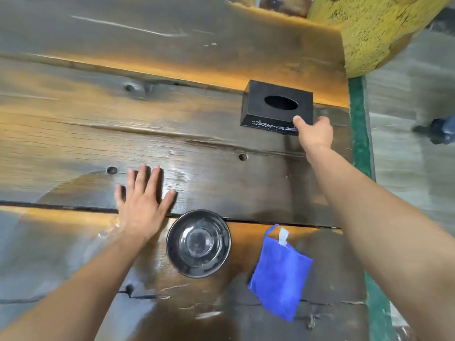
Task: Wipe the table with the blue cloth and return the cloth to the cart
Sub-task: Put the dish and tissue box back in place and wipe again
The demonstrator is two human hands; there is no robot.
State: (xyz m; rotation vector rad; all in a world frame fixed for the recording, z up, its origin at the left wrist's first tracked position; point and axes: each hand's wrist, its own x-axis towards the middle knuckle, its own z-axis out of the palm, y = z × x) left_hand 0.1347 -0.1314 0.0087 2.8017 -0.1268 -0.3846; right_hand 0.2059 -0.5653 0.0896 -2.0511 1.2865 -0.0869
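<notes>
Cloth [279,274] lies folded between both arms, untouched.

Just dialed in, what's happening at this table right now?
A person leans over the wooden table. The right hand grips the corner of the black tissue box; the left hand rests flat, fingers spread. The blue cloth lies folded and unheld beside the dark bowl.

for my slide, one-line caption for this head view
Right hand grips the black tissue box, left hand flat on the wooden table, blue cloth beside a dark bowl.
</notes>
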